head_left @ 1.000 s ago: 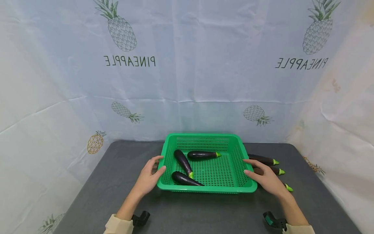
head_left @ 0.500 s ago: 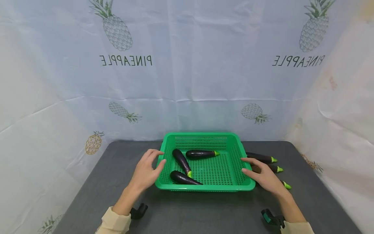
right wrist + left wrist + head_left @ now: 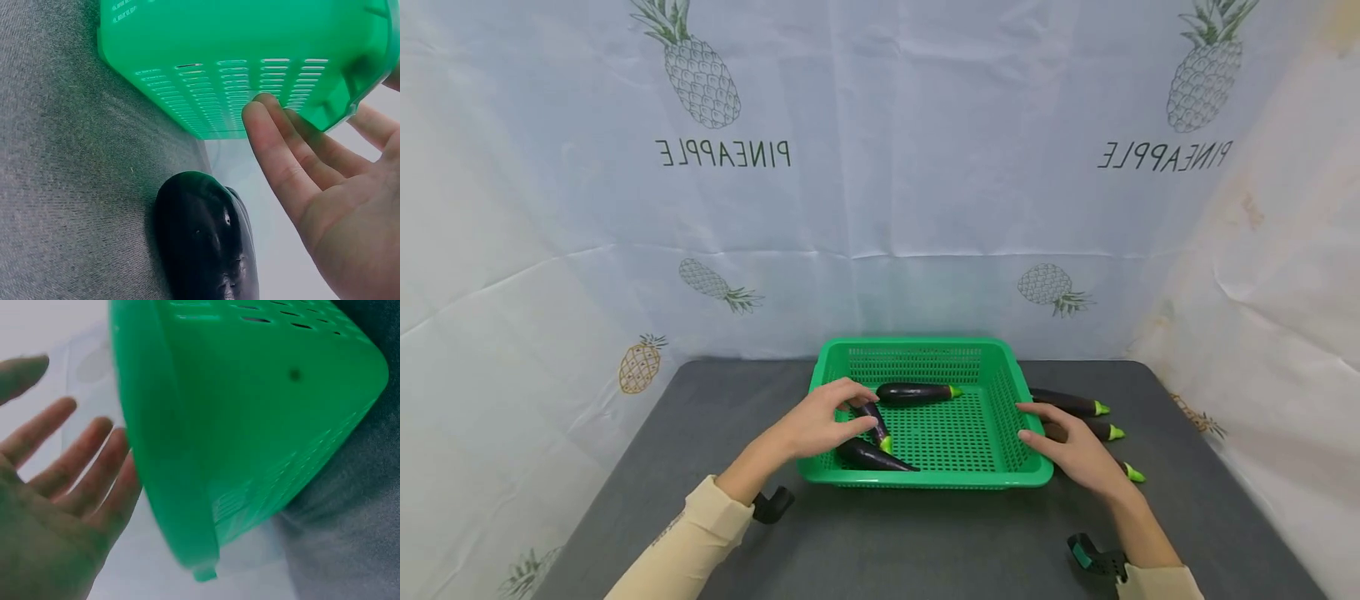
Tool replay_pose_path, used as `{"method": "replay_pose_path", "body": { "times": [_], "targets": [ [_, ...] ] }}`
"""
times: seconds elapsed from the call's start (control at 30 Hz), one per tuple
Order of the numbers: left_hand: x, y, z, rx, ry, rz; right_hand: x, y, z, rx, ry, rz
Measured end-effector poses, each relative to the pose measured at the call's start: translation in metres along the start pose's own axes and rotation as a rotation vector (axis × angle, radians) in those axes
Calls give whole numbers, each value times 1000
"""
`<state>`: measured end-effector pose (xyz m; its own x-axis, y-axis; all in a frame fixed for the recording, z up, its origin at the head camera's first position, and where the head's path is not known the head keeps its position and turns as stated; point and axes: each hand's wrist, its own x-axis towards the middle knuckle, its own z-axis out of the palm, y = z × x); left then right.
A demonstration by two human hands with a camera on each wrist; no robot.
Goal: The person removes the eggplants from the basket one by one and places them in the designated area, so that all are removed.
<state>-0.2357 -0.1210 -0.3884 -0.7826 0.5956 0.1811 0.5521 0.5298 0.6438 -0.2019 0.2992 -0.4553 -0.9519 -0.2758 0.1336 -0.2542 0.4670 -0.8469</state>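
A green plastic basket [image 3: 925, 480] with slotted walls stands on the dark table. Three eggplants lie in it: one along the back [image 3: 916, 394], one slanting at the left [image 3: 876, 425], and one at the front left [image 3: 872, 457]. My left hand [image 3: 820, 418] is over the basket's left side, fingers spread and extended, close above the slanting eggplant and partly hiding it. In the left wrist view nothing lies between its fingers [image 3: 81, 462]. My right hand [image 3: 1077, 447] holds the basket's right rim, with its fingers [image 3: 281, 144] along the outer wall and the thumb over the rim.
Several eggplants [image 3: 1071, 403] lie on the table [image 3: 917, 546] right of the basket, partly hidden by it and my right hand. One [image 3: 203, 237] shows large in the right wrist view. A pineapple-print cloth [image 3: 887, 167] hangs behind the table.
My left hand has left the basket's left rim and moved right, in over the slanting eggplant. My right hand stays at the right rim, and the basket stands where it was.
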Motion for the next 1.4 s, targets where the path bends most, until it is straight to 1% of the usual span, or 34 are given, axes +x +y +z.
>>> {"method": "replay_pose_path", "body": {
  "times": [0.1, 0.23, 0.3, 0.43, 0.57, 0.63, 0.73, 0.9, 1.07, 1.2, 1.4],
  "targets": [
    [11, -3, 2, -49, -112, -11, 0, 0, 0, -6, 4, 4],
    [22, -8, 7, -82, -221, -32, 0, 0, 0, -7, 3, 14],
    [25, -9, 9, -99, -263, -48, 0, 0, 0, -2, 2, 14],
    [30, -12, 13, -110, -324, -85, 0, -1, 0, 5, 4, 6],
    [31, -14, 18, -99, -358, -127, 1, -1, 0, 2, 10, 2],
    [30, -16, 21, -90, -364, -130, 1, 0, 0, 0, 13, 5],
    [29, -18, 27, -90, -367, -122, 0, 0, 1, -7, 13, 8],
    [29, -20, 38, -49, -386, -114, 0, 0, 2, -5, 14, 16],
    [30, -21, 47, -17, -407, -125, 0, -1, 2, 0, 13, 20],
    [32, -21, 50, -3, -425, -129, 0, -1, 3, 7, 17, 28],
    [35, -21, 54, 65, -462, -108, 0, -2, 3, 12, 25, 26]
  ]
}}
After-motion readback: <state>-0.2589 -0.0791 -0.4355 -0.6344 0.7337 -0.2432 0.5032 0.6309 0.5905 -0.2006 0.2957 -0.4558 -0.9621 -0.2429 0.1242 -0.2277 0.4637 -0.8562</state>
